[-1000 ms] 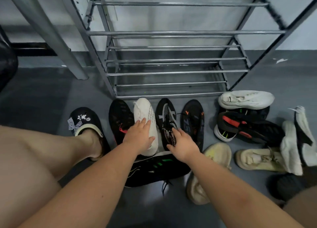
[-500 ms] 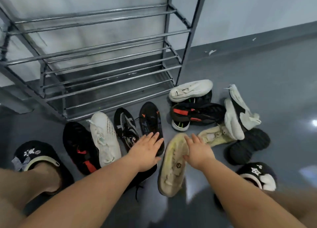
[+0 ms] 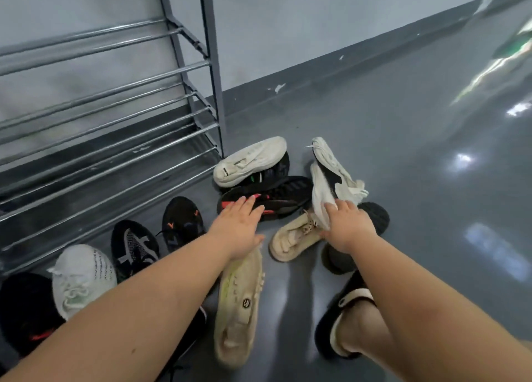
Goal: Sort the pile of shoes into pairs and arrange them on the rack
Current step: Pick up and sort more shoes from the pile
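Observation:
A pile of shoes lies on the grey floor right of the metal rack (image 3: 121,140). My left hand (image 3: 239,229) is open, fingers stretched over a black shoe with red marks (image 3: 276,194). My right hand (image 3: 345,226) rests against the lower end of a white-and-black sneaker (image 3: 328,177); whether it grips it I cannot tell. A cream sneaker (image 3: 293,237) lies between my hands, and a cream shoe lies sole-up (image 3: 239,304) under my left wrist. A white shoe (image 3: 247,160) tops the pile. A row of shoes stands before the rack: black-orange (image 3: 181,220), black-white (image 3: 132,243), white knit (image 3: 80,275), black-red (image 3: 26,309).
My right foot in a black slipper (image 3: 342,315) stands on the floor under my right forearm. A dark shoe (image 3: 374,214) lies behind my right hand. The wall and dark skirting run behind the rack. Glossy floor stretches to the right.
The view has swung right. Both hands have moved from the row of shoes and the sole-up cream shoe over to the pile, the right hand reaching the white-and-black sneaker.

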`<control>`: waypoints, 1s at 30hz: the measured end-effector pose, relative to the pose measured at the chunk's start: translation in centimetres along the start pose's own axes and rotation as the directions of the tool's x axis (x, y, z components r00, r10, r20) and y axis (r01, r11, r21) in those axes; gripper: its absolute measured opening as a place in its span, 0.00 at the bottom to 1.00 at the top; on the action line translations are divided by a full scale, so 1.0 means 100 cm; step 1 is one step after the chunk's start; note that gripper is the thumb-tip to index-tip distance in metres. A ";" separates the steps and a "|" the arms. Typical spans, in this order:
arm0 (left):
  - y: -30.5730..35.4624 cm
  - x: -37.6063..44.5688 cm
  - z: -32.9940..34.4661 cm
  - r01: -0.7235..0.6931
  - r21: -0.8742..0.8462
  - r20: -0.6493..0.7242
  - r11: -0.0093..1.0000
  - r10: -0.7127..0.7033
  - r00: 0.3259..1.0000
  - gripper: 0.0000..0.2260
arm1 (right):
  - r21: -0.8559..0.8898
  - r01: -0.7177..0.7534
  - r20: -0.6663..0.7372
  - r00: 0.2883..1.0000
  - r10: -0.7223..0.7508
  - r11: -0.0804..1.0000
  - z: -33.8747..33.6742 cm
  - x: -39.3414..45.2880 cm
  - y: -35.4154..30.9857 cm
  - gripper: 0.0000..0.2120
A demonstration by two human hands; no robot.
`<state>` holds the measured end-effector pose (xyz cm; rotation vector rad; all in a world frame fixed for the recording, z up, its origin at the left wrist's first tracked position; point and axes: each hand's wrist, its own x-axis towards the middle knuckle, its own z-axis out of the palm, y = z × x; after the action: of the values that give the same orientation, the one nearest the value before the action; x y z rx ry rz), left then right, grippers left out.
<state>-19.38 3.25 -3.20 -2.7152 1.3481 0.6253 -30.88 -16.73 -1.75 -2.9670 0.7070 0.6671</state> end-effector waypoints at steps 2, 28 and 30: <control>0.014 0.018 -0.003 -0.021 0.004 0.006 1.000 0.021 1.000 0.30 | 0.012 -0.032 0.013 0.999 0.032 0.999 0.006 0.006 0.018 0.28; 0.123 0.149 0.023 0.464 -0.814 0.334 0.350 -0.372 0.866 0.27 | 0.869 -0.494 0.476 0.828 0.297 -0.018 0.064 0.077 0.059 0.23; 0.115 0.142 0.014 0.430 -0.814 0.266 0.390 -0.408 0.874 0.25 | 0.876 -0.473 0.479 0.837 0.266 -0.090 0.060 0.072 0.044 0.20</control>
<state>-21.08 -14.29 -8.23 -3.5190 0.1790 1.6009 -29.34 -23.03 -9.79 -1.2713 1.2883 0.1444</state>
